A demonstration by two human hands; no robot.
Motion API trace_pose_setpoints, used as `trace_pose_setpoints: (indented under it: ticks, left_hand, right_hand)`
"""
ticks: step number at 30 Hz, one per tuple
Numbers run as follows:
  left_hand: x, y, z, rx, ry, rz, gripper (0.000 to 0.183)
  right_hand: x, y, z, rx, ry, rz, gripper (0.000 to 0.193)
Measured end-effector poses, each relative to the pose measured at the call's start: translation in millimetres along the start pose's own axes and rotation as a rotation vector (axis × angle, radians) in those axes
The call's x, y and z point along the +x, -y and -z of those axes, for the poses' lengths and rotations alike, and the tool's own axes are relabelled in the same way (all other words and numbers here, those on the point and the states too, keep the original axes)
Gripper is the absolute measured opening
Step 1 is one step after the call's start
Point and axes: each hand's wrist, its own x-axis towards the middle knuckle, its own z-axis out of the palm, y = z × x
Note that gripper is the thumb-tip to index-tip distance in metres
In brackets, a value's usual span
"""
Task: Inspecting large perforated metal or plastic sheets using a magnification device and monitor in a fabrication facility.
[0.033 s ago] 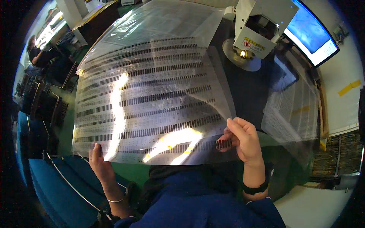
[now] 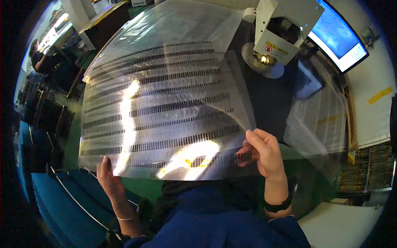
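Observation:
A large transparent film sheet [image 2: 165,103], printed with rows of small dark bars, spreads in front of me. Bright glare streaks cross it at the middle and lower part. My left hand [image 2: 108,175] pinches the sheet's lower left corner, thumb on top. At the right edge, my right hand [image 2: 266,153] has the sheet pinched between thumb and fingers; its fingertips show through the clear film. The sheet's near edge is lifted over my lap, and its far part reaches over other clear film [image 2: 186,20] on the dark table [image 2: 266,99].
A white inspection machine [image 2: 277,37] with a small light stands at the back right, beside a lit monitor [image 2: 337,37]. More clear sheets [image 2: 318,120] lie on the table's right. Blue-covered racks [image 2: 62,198] stand to my left. Another person [image 2: 39,58] sits at the far left.
Both hands keep their hold on the film sheet. The right hand and its edge have shifted very slightly, and the glare near the lower edge differs a little.

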Motion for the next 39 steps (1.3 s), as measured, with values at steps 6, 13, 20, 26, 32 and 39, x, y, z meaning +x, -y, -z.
trace_pose_setpoints:
  ticks: [6,13,20,26,32,39]
  left_hand:
    - [-1,1,2,-0.049,0.002,0.025,0.012]
    - [2,4,-1,-0.011,-0.049,0.015,0.013]
    - [2,7,-5,0.097,-0.022,-0.054,0.014]
    - [1,5,-7,0.09,-0.043,-0.074,0.014]
    - [5,4,-4,0.02,-0.019,0.001,0.012]
    - [-4,12,31,0.188,-0.019,-0.282,0.021]
  right_hand:
    - [1,-5,4,0.001,0.023,-0.009,0.019]
    - [-1,-10,9,-0.042,0.053,0.032,0.01]
    - [-1,-11,11,-0.052,0.063,0.065,0.006]
    - [0,-9,11,-0.021,0.068,0.03,0.007]
    - [-1,-4,9,-0.041,0.074,0.013,0.007]
    - [-26,-20,41,-0.12,0.315,-0.092,0.012]
